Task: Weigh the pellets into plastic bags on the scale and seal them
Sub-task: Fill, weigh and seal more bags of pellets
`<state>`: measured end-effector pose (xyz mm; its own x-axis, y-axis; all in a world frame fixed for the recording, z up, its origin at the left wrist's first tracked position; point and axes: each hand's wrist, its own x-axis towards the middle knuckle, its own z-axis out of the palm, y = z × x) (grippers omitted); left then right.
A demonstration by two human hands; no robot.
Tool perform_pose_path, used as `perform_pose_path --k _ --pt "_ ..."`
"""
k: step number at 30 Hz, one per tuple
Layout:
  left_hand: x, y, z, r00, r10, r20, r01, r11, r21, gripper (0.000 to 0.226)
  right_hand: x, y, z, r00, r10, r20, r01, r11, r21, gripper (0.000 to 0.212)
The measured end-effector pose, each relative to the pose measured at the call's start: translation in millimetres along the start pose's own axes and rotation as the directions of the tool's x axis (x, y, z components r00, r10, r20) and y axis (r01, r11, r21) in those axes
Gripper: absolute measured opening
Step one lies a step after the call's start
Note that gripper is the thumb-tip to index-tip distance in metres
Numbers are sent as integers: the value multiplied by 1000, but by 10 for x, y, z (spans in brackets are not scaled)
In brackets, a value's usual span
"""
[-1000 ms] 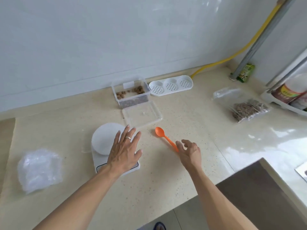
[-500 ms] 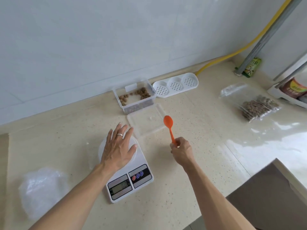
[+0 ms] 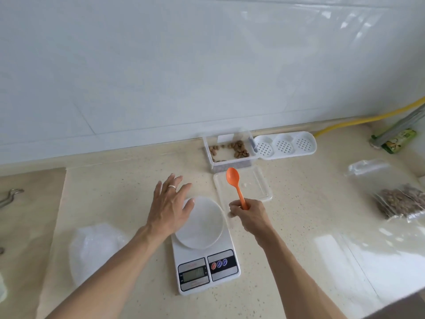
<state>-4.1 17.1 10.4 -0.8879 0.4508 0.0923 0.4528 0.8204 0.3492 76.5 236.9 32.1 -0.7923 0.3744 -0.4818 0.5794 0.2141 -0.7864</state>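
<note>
Pellets point(image 3: 239, 150): a few in your clear box point(image 3: 230, 157) at the worktop's back edge.
Scale point(image 3: 204, 247): worktop's front middle.
Left hand point(image 3: 171, 206): fingers spread flat, over the scale's plate.
Right hand point(image 3: 249, 214): you pinch the orange spoon point(image 3: 235, 183).

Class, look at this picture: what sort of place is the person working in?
Probably a home kitchen: a speckled stone countertop against a white tiled wall, with a digital kitchen scale on it.

A white perforated tray point(image 3: 285, 146) lies on the beige counter point(image 3: 299, 226) by the wall; a yellow hose point(image 3: 358, 122) runs behind it.
</note>
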Motion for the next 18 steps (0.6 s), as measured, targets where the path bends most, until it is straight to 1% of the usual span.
perform_pose_path --k 3,4,5,7,8,11,13,15,18 --pt "150 175 -117 998 34 45 -27 990 -140 36 -43 -243 -62 990 -104 96 101 994 39 9" --pt "205 245 -176 997 42 72 -26 976 -216 35 -55 -321 -83 983 -138 124 135 990 36 10" --pt "257 313 -250 993 19 116 18 951 -309 31 -71 -395 -104 976 -167 140 164 986 30 10" --pt "356 403 -383 973 -41 226 153 852 -501 21 -102 -512 -159 967 -204 151 204 979 17 11" --pt "393 436 -440 965 -56 257 197 801 -565 23 -118 -550 -191 963 -217 159 218 976 12 12" --pt "448 516 -568 952 -45 304 244 714 -657 29 -176 -640 -292 954 -237 183 237 971 20 14" --pt "456 568 -631 950 -42 308 257 664 -702 30 -207 -690 -343 943 -244 228 236 970 63 11" --pt "469 634 -673 953 -36 299 250 649 -718 30 -217 -733 -378 923 -253 289 232 967 105 7" --pt "475 757 -708 958 -9 286 223 652 -725 28 -211 -779 -439 900 -249 357 252 967 39 11"
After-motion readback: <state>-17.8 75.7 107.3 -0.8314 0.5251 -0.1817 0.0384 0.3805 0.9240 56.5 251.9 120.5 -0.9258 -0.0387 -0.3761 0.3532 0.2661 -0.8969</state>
